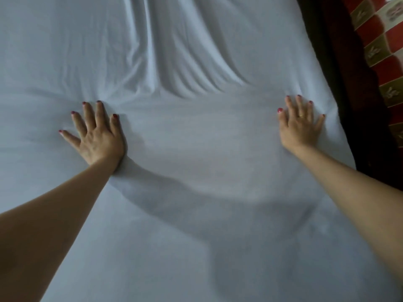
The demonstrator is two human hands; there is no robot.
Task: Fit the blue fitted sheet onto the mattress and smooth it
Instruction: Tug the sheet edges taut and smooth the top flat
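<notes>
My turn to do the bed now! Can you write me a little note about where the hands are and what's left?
Left hand: open, flat on the blue sheet.
Right hand: open, flat near the bed's right edge.
Done: the sheet covers the mattress top; the part nearest you looks smooth.
Left: a bunch of wrinkles beyond the hands, probably needing pushing flat. The corners are out of view.

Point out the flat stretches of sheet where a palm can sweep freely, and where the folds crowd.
Flat sheet lies between the left hand and right hand, and runs on toward the camera between the forearms. Folds bunch just beyond the fingertips, mid-bed. The right hand sits near the bed's edge, beside a dark strip.
</notes>
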